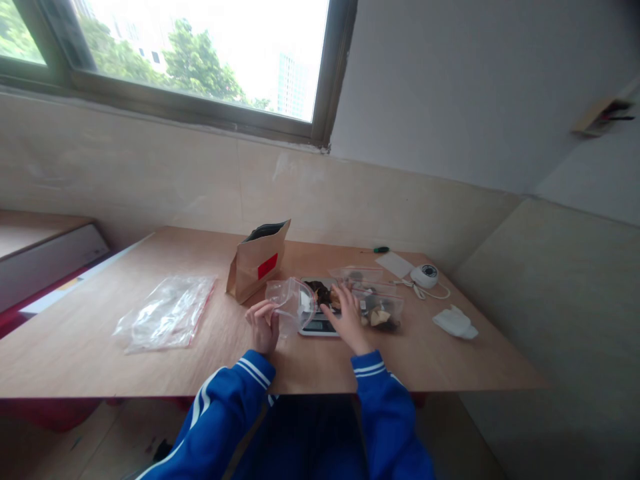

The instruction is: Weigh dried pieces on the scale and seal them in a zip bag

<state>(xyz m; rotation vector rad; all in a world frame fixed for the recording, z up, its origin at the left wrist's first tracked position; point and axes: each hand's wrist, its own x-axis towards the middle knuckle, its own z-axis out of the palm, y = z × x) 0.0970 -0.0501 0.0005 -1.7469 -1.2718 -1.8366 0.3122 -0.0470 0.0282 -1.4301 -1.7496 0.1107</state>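
Observation:
My left hand is closed on the side of a clear zip bag, whose mouth faces right. My right hand reaches over a white digital scale, thumb and fingers apart around a heap of dried brown pieces. Some of the heap is hidden behind the fingers. The bag's mouth overlaps the left part of the scale, beside the heap. Right of my right hand, a filled clear bag holds pale and dark dried pieces, with more filled bags behind it.
A brown paper pouch with a red label stands open-topped behind the left hand. Flat clear bags lie at left. To the right are a white camera-like device with a cable, a green-handled screwdriver, white card and crumpled white tissue.

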